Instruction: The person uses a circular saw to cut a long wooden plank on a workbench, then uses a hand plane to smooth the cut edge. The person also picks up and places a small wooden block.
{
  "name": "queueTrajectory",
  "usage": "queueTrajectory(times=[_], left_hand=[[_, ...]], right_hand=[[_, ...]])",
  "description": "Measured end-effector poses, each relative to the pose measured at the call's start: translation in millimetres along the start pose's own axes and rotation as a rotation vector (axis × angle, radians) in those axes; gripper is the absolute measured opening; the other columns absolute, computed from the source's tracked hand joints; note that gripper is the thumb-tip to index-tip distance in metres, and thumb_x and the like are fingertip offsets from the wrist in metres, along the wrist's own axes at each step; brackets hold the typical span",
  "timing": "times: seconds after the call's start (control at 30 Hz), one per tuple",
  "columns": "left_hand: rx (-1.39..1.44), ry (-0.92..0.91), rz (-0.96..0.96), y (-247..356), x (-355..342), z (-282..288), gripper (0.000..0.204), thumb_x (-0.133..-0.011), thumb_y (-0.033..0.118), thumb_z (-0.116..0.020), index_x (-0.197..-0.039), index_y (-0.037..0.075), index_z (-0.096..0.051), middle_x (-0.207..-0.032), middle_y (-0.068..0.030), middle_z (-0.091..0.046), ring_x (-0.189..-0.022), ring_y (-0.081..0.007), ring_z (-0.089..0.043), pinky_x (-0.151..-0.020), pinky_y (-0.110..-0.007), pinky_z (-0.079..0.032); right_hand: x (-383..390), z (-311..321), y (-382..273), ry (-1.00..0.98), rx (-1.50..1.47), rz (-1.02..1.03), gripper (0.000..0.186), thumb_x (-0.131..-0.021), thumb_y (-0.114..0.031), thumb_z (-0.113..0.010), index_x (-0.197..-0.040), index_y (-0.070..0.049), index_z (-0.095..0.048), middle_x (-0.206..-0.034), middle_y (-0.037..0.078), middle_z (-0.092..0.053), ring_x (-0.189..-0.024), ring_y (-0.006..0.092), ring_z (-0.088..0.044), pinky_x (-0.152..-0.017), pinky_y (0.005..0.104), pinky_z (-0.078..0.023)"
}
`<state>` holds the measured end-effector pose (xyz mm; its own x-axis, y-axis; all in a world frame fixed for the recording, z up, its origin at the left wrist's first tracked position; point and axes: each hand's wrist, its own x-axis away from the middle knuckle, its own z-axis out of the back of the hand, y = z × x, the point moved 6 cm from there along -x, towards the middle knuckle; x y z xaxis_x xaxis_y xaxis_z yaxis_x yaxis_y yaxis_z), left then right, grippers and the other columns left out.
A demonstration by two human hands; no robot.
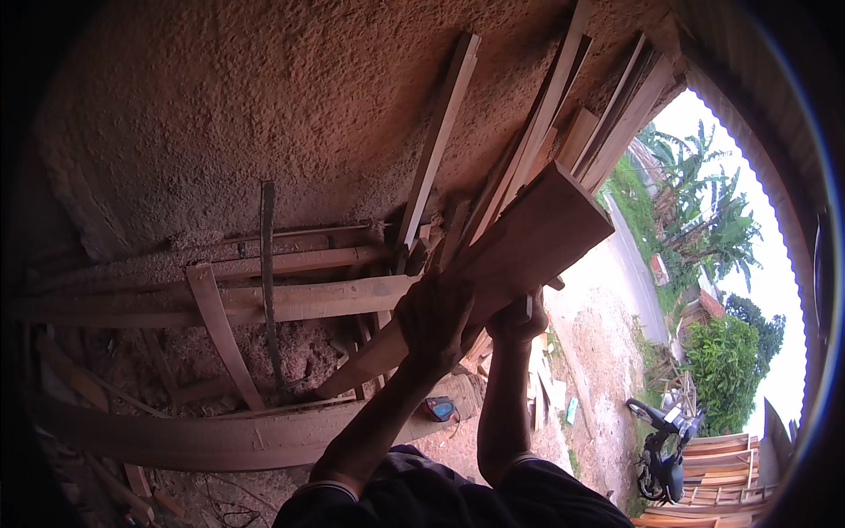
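A broad wooden plank (531, 236) slants across the middle, its far end raised to the upper right and its narrower near end reaching down-left toward the bench. My left hand (434, 319) is closed around the plank near its middle, fingers over the top face. Closed at the plank's lower right edge is my right hand (518, 320); a small pale spot shows by its fingers, too small to name. Below my left wrist, a small blue and dark object (438, 408) rests on a thick curved-looking beam (220, 438).
Long boards (440, 141) lean on the rough earthen wall (229, 114). A wooden frame (308, 299) with crosspieces stands at left, wood shavings (308, 356) below. Outside at right are a parked motorcycle (662, 453), stacked planks (709, 471) and a road (638, 264).
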<state>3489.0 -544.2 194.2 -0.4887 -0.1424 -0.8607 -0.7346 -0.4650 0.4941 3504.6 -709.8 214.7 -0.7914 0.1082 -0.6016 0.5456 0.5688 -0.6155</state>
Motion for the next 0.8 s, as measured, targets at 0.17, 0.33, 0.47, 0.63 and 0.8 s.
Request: queueTrajectory(times=[0.17, 0.33, 0.47, 0.63, 0.8], left_hand=[[0.031, 0.059, -0.006, 4, 3, 4, 0.065, -0.087, 0.041, -0.074, -0.145, 0.022, -0.055, -0.143, -0.0346, -0.048, -0.122, -0.0479, -0.052, -0.099, -0.058, -0.036], [-0.001, 0.006, 0.038, 5, 7, 6, 0.064, -0.087, 0.041, -0.074, -0.145, 0.026, -0.054, -0.144, -0.0337, -0.047, -0.122, -0.0483, -0.051, -0.100, -0.060, -0.035], [-0.003, 0.022, 0.044, 4, 8, 7, 0.064, -0.087, 0.041, -0.074, -0.146, 0.027, -0.054, -0.144, -0.0331, -0.048, -0.122, -0.0483, -0.051, -0.099, -0.060, -0.036], [-0.024, 0.055, 0.033, 4, 9, 12, 0.063, -0.087, 0.040, -0.074, -0.145, 0.026, -0.054, -0.142, -0.0333, -0.049, -0.123, -0.0481, -0.051, -0.100, -0.060, -0.035], [0.043, 0.071, 0.022, 1, 4, 20, 0.059, -0.090, 0.040, -0.072, -0.144, 0.022, -0.056, -0.142, -0.0338, -0.049, -0.125, -0.0480, -0.050, -0.100, -0.059, -0.035]], right_hand=[[5, 11, -3, 0.196, 0.147, -0.019, 0.050, -0.108, -0.033, -0.038, -0.147, -0.003, -0.041, -0.142, 0.015, -0.051, -0.132, 0.0268, -0.051, -0.112, 0.0433, -0.041], [13, 6, -5, 0.115, 0.109, 0.004, 0.047, -0.107, -0.026, -0.048, -0.147, -0.003, -0.042, -0.140, 0.015, -0.055, -0.129, 0.0283, -0.054, -0.111, 0.0442, -0.042], [17, 6, 0, 0.083, 0.203, 0.027, 0.046, -0.106, -0.028, -0.051, -0.144, -0.002, -0.044, -0.138, 0.015, -0.056, -0.127, 0.0294, -0.055, -0.109, 0.0444, -0.044], [23, 25, -12, 0.207, 0.868, 0.177, 0.045, -0.107, -0.028, -0.047, -0.142, 0.000, -0.045, -0.137, 0.015, -0.057, -0.126, 0.0300, -0.056, -0.109, 0.0442, -0.045], [25, 21, -9, 0.213, 0.898, 0.196, 0.039, -0.107, -0.020, -0.049, -0.140, 0.002, -0.046, -0.133, 0.016, -0.059, -0.123, 0.0300, -0.059, -0.107, 0.0434, -0.047]])
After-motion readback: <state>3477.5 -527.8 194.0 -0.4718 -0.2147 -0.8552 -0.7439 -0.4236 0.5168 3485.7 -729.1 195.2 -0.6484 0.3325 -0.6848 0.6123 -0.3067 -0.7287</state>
